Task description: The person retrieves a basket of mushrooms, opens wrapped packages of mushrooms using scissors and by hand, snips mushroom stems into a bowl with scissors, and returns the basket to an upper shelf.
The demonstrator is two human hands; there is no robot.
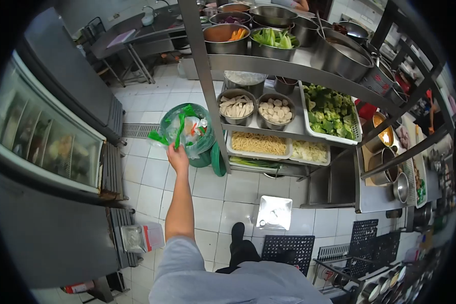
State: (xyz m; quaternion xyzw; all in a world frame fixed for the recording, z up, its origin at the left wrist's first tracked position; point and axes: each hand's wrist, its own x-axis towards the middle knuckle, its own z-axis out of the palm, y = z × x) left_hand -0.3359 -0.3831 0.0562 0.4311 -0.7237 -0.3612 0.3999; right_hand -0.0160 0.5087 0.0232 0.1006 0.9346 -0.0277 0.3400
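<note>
My left hand [178, 157] reaches out over the near rim of a green bin [200, 159] lined with a clear greenish plastic bag [203, 147]. Its fingers are closed on the lower end of a bright green strip [180, 126] that looks like thin plastic. Another piece of the same green [157, 137] hangs at the bin's left rim. Inside lies mixed waste [193, 126], with whitish plastic and red-orange bits. A dark green lid [218, 161] leans upright against the bin's right side. My right hand is out of view.
Steel shelving [223, 61] at right bears bowls of cut vegetables, a basket of broccoli [329, 114] and noodles [258, 143]. Fridges [61, 86] line the left. A white square container [274, 213] and black mats [289, 248] lie on the tiled floor.
</note>
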